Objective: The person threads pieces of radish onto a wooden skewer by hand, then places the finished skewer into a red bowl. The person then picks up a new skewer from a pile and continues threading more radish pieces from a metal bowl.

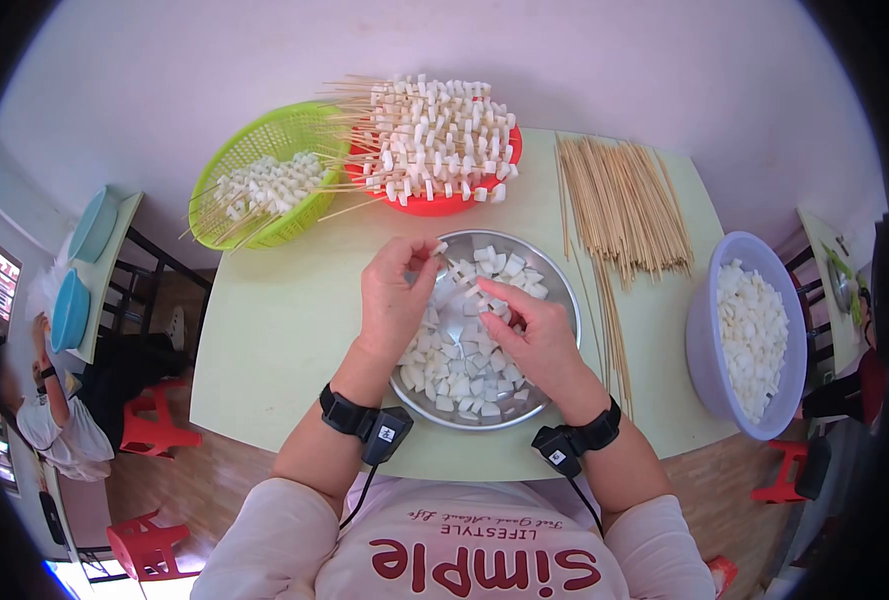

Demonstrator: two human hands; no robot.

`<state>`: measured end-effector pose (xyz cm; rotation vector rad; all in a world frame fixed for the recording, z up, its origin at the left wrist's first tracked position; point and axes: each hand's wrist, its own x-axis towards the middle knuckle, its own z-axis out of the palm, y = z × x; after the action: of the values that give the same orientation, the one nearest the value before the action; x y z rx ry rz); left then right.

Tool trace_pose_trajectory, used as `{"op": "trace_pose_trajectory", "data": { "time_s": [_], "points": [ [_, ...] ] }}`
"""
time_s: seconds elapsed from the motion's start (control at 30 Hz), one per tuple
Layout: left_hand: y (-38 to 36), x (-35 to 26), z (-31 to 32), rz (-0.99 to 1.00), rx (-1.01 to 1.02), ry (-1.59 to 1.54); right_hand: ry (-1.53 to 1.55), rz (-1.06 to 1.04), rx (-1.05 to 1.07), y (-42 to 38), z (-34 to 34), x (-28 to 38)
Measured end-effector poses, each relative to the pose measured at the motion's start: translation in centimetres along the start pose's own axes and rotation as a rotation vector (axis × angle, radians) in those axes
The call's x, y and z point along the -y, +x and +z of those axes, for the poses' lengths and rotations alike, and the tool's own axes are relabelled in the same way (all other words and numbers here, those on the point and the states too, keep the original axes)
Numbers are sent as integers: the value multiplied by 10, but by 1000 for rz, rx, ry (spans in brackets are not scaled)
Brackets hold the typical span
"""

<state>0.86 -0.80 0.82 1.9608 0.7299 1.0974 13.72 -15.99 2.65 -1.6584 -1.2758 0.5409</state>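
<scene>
1. The left hand (396,290) is closed at the fingertips, pinching a small white piece (441,248) above the far left rim of the round metal pan (573,300).
2. The right hand (536,335) is just beside it, to the right and slightly nearer the body, thumb and forefinger bent close together over the pan. Whether anything is held between them cannot be told.
3. Below both hands, loose white chunks (464,375) lie across the pan, with a patch of bare metal between them.
4. Beyond the grip, slightly left, a red bowl (434,207) carries a high pile of filled skewers (444,140), white pieces threaded on them and many stick ends pointing left.
5. Farther left of the grip, touching or very near the red bowl, a green basket (254,135) holds more skewers of white pieces.
6. To the right of the grip, beyond the pan, bare sticks (624,210) lie in a broad bundle; a few thinner rows reach down beside the pan's right rim.
7. Farthest right of the grip, a light purple tub (704,350) at the table (284,350) edge holds many more white chunks.
8. Each wrist wears a black band (349,415).
</scene>
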Motion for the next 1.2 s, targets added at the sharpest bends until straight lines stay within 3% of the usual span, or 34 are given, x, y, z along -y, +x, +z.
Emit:
{"op": "trace_pose_trajectory", "data": {
  "time_s": [0.2,0.43,0.6,0.7,0.8,0.9,1.2],
  "points": [
    [-1,-4,1,33,-14,-17,-92,-141,-92,-2,5,-4],
    [-2,-12,1,53,43,45,-1,-9,-40,0,2,-6],
    [-1,-13,1,84,42,-10,18,-80,-131,1,4,-4],
    [-4,-17,1,-5,-28,-97,51,-20,-199,2,2,-7],
    [-4,-7,0,222,407,218,201,25,-271,3,4,-11],
    [-10,-5,2,247,597,427,173,7,-281,4,5,-17],
    [-7,-1,2,167,648,287,99,-30,-228,4,5,-12]
  ]
}}
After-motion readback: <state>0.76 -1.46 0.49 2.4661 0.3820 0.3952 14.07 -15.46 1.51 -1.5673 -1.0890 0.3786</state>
